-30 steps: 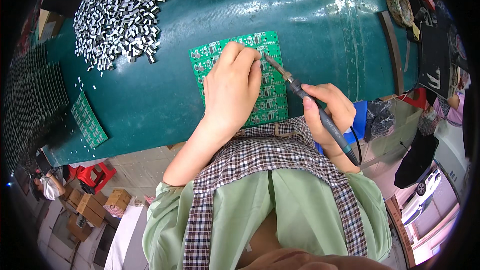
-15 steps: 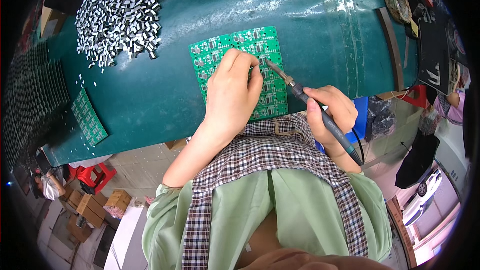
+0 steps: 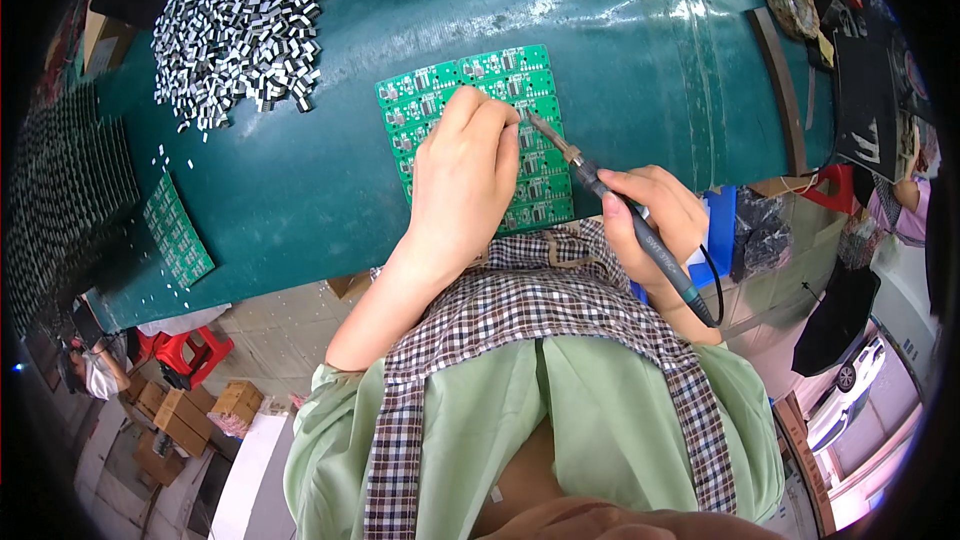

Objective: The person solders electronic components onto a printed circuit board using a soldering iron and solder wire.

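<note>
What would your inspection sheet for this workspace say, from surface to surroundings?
Surface: green table, white bits at left.
Job's things: board beneath left hand; iron aimed at it, tip contact unclear.
Clutter: heap of small black-and-white parts, second board, both left; roll, right.
Hands: left hand bent over board, any hold hidden; right hand grips iron.
Cables: black cord at iron's rear end.
Surroundings: red stool and cartons, lower left.
</note>
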{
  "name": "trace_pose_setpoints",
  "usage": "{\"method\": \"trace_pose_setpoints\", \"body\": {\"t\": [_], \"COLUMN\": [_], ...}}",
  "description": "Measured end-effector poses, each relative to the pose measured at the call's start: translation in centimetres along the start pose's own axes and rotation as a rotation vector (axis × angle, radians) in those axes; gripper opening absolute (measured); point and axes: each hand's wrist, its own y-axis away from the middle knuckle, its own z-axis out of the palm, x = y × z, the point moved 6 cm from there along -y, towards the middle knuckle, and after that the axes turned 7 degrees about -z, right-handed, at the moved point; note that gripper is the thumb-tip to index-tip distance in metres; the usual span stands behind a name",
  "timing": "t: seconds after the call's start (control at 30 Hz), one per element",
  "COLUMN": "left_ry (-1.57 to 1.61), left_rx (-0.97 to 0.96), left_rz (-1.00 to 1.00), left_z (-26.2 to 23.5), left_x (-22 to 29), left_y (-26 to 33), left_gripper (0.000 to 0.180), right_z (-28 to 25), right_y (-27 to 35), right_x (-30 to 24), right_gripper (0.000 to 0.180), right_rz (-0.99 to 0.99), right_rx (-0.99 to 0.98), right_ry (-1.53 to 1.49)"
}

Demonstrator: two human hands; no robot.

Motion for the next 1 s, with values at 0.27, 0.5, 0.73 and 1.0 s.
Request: {"method": "trace_pose_setpoints", "body": {"t": [0.27,0.5,0.73,1.0], "left_ry": [-0.06,-0.046,-0.032,0.015], "left_rx": [0.012,-0.018,-0.005,-0.026], "left_rz": [-0.027,-0.047,-0.066,-0.014], "left_z": [0.1,0.0,0.3,0.7], "left_x": [0.1,0.1,0.0,0.2], "left_y": [0.7,2.0,2.1,2.4], "left_gripper": [0.01,0.009,0.01,0.009], "right_z": [-0.5,-0.7,-0.5,-0.4], "right_y": [1.0,1.6,1.6,2.5], "right_x": [-0.6,-0.6,-0.5,-1.0], "right_gripper": [0.015,0.014,0.013,0.013], "right_rz": [-0.036,-0.055,-0.052,-0.067], "right_rx": [0.037,0.052,0.025,0.035], "right_ry": [0.044,0.028,0.031,0.036]}}
